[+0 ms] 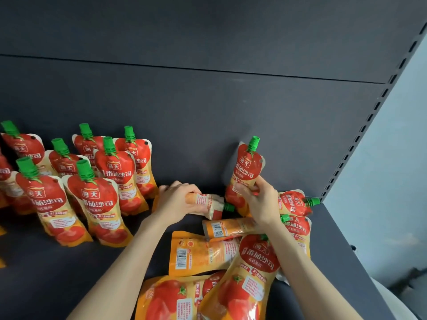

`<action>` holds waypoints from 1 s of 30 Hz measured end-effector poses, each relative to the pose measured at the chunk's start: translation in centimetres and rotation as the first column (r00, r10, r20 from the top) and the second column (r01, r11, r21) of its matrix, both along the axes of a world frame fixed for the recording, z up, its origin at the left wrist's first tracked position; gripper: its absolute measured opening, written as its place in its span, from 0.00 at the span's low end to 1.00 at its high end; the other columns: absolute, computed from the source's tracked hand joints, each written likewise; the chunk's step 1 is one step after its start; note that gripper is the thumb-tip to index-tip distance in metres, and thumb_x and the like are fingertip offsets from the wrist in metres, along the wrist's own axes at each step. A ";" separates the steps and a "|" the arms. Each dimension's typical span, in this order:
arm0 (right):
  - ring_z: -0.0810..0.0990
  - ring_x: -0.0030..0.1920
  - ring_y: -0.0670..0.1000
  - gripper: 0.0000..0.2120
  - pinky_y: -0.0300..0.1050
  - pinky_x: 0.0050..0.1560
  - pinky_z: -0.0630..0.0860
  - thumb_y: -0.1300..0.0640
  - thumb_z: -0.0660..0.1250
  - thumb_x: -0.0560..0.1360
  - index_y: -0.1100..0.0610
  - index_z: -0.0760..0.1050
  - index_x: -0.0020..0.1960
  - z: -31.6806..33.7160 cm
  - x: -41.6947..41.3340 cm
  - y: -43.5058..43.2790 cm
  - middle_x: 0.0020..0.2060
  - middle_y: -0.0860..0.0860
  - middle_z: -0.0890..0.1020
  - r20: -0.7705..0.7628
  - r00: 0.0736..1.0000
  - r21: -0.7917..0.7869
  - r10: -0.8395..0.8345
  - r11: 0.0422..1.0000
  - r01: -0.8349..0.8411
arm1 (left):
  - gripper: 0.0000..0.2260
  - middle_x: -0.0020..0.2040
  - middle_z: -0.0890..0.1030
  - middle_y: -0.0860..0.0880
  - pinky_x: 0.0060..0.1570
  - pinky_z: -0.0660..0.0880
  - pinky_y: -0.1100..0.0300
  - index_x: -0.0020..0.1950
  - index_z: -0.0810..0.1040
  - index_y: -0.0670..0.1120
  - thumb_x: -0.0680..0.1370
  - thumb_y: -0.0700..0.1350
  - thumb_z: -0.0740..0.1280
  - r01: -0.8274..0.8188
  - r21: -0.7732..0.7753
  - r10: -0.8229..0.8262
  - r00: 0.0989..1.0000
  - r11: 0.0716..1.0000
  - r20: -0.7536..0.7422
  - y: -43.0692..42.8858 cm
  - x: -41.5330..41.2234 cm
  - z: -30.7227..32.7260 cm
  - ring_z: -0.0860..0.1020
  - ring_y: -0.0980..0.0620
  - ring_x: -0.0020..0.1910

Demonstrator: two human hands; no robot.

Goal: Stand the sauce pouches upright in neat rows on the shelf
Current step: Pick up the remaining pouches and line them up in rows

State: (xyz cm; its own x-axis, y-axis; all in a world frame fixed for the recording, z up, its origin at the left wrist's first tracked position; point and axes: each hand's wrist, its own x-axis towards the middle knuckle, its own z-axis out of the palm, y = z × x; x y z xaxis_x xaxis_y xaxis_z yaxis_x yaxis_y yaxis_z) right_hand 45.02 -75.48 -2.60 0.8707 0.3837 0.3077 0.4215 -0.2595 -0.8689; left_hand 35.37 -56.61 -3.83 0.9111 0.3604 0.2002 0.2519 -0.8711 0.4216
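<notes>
Several red and orange sauce pouches with green caps [99,199] stand upright in rows at the left of the dark shelf [57,273]. My left hand [178,200] grips a pouch lying on its side [209,204], its cap pointing right. My right hand [261,199] holds another pouch upright [248,165] by its lower half, near the back panel. A loose pile of pouches [208,252] lies flat in front of and beside my hands, reaching the shelf's right end and front edge.
The dark back panel [208,107] rises behind the shelf. A slotted upright post [360,135] bounds the right end, with a pale wall [392,158] beyond. Bare shelf surface lies between the standing rows and the pile.
</notes>
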 end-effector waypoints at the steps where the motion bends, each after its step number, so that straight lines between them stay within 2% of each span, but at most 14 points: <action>1: 0.79 0.46 0.43 0.08 0.29 0.44 0.72 0.54 0.68 0.75 0.56 0.75 0.52 0.0 0.0 0.0 0.45 0.44 0.81 0.008 1.000 0.010 -0.009 1.000 0.009 | 0.19 0.45 0.73 0.56 0.54 0.68 0.54 0.52 0.78 0.55 0.67 0.63 0.71 -0.006 -0.041 0.008 0.999 0.999 0.047 0.1 0.0 -0.2 0.71 0.54 0.48; 3: 0.78 0.42 0.39 0.06 0.26 0.41 0.72 0.55 0.67 0.75 0.54 0.75 0.51 0.0 -0.1 0.0 0.43 0.42 0.80 0.029 0.999 0.003 -0.016 1.000 0.016 | 0.20 0.44 0.77 0.55 0.49 0.73 0.54 0.48 0.77 0.56 0.64 0.68 0.69 0.029 -0.209 0.001 0.990 0.978 0.142 0.7 -0.1 -0.6 0.76 0.53 0.46; 4: 0.77 0.41 0.37 0.05 0.26 0.39 0.71 0.55 0.67 0.75 0.53 0.74 0.50 0.0 -0.1 0.0 0.42 0.41 0.79 0.033 0.999 -0.001 -0.015 1.000 0.015 | 0.20 0.44 0.79 0.54 0.46 0.75 0.55 0.48 0.77 0.56 0.65 0.66 0.70 0.077 -0.317 -0.015 0.981 0.945 0.195 0.8 -0.1 -0.6 0.77 0.54 0.45; 7: 0.77 0.41 0.39 0.04 0.27 0.37 0.72 0.55 0.67 0.75 0.54 0.74 0.47 0.0 0.0 0.0 0.40 0.41 0.78 0.015 1.000 0.013 0.018 1.000 -0.019 | 0.09 0.45 0.80 0.54 0.42 0.75 0.66 0.51 0.77 0.50 0.73 0.51 0.69 0.212 -0.516 -0.036 0.943 0.830 0.330 0.1 -0.3 0.6 0.78 0.60 0.45; 9: 0.78 0.42 0.40 0.03 0.26 0.38 0.72 0.56 0.67 0.75 0.54 0.74 0.47 0.0 0.1 0.1 0.40 0.41 0.79 -0.006 0.997 0.001 0.076 0.997 -0.076 | 0.07 0.47 0.80 0.53 0.45 0.74 0.68 0.53 0.76 0.50 0.77 0.50 0.65 0.216 -0.597 0.018 0.933 0.773 0.360 -0.3 -0.4 1.5 0.78 0.61 0.48; 13: 0.78 0.52 0.43 0.10 0.32 0.50 0.72 0.56 0.65 0.77 0.52 0.72 0.58 0.0 0.2 1.1 0.51 0.43 0.80 -0.062 0.976 0.011 0.209 0.978 -0.208 | 0.17 0.54 0.78 0.55 0.55 0.73 0.57 0.62 0.72 0.54 0.77 0.61 0.56 0.107 -0.836 0.224 0.938 0.539 0.265 -0.7 0.2 2.3 0.76 0.53 0.57; 15: 0.77 0.55 0.44 0.14 0.33 0.53 0.71 0.57 0.64 0.77 0.53 0.70 0.62 0.1 0.3 1.6 0.55 0.45 0.79 -0.065 0.969 -0.002 0.238 0.971 -0.239 | 0.27 0.63 0.74 0.54 0.61 0.69 0.52 0.71 0.64 0.56 0.75 0.67 0.50 0.047 -0.902 0.291 0.938 0.428 0.187 -0.7 0.7 2.4 0.72 0.49 0.64; 17: 0.76 0.56 0.44 0.15 0.33 0.53 0.70 0.56 0.63 0.78 0.54 0.69 0.64 0.2 0.4 2.1 0.57 0.46 0.78 -0.081 0.965 -0.003 0.248 0.968 -0.249 | 0.34 0.70 0.68 0.49 0.66 0.65 0.49 0.74 0.58 0.54 0.72 0.69 0.45 0.020 -0.927 0.312 0.939 0.374 0.145 -0.5 0.9 2.2 0.68 0.46 0.69; 19: 0.77 0.54 0.43 0.15 0.31 0.51 0.71 0.55 0.63 0.78 0.54 0.69 0.64 0.3 0.3 2.4 0.56 0.45 0.78 -0.100 0.962 0.007 0.252 0.968 -0.253 | 0.35 0.72 0.66 0.46 0.65 0.65 0.50 0.75 0.56 0.52 0.72 0.68 0.47 0.028 -0.921 0.311 0.937 0.388 0.160 -0.4 0.7 1.7 0.67 0.46 0.69; 21: 0.77 0.52 0.40 0.14 0.29 0.47 0.72 0.55 0.63 0.78 0.53 0.68 0.63 0.2 0.1 2.4 0.55 0.45 0.78 -0.120 0.959 0.033 0.255 0.967 -0.253 | 0.28 0.70 0.68 0.49 0.61 0.67 0.53 0.73 0.58 0.55 0.75 0.61 0.59 0.066 -0.875 0.260 0.942 0.479 0.214 -0.4 0.4 1.3 0.68 0.48 0.67; 23: 0.77 0.52 0.39 0.15 0.29 0.46 0.73 0.54 0.63 0.77 0.51 0.68 0.63 0.1 0.0 2.2 0.55 0.44 0.78 -0.135 0.957 0.055 0.258 0.966 -0.253 | 0.29 0.64 0.71 0.52 0.58 0.68 0.56 0.68 0.61 0.57 0.72 0.54 0.71 0.107 -0.838 0.219 0.940 0.535 0.260 -0.5 0.2 1.0 0.71 0.52 0.62; 27: 0.76 0.54 0.42 0.16 0.29 0.48 0.71 0.54 0.65 0.76 0.51 0.68 0.63 -0.1 -0.1 2.2 0.55 0.44 0.77 -0.099 0.965 0.015 0.244 0.970 -0.244 | 0.20 0.58 0.76 0.53 0.57 0.72 0.56 0.62 0.68 0.54 0.74 0.49 0.70 0.120 -0.805 0.265 0.907 0.581 0.327 -0.5 0.2 0.8 0.75 0.53 0.58; 30: 0.77 0.54 0.44 0.12 0.32 0.52 0.72 0.56 0.65 0.76 0.52 0.71 0.60 0.1 0.2 2.4 0.54 0.45 0.79 -0.082 0.968 0.024 0.237 0.971 -0.236 | 0.18 0.54 0.80 0.52 0.56 0.74 0.54 0.61 0.74 0.49 0.73 0.48 0.71 0.072 -0.827 0.310 0.906 0.558 0.288 0.0 0.2 0.9 0.77 0.50 0.57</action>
State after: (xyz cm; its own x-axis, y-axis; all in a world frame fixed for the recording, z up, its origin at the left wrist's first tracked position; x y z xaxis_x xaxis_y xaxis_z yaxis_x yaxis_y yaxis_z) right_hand 45.18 -73.06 -2.45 0.7785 0.5782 0.2444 0.3951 -0.1487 -0.9065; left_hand 35.55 -56.63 -2.92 0.7681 0.6374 0.0610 -0.0096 -0.0838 0.9964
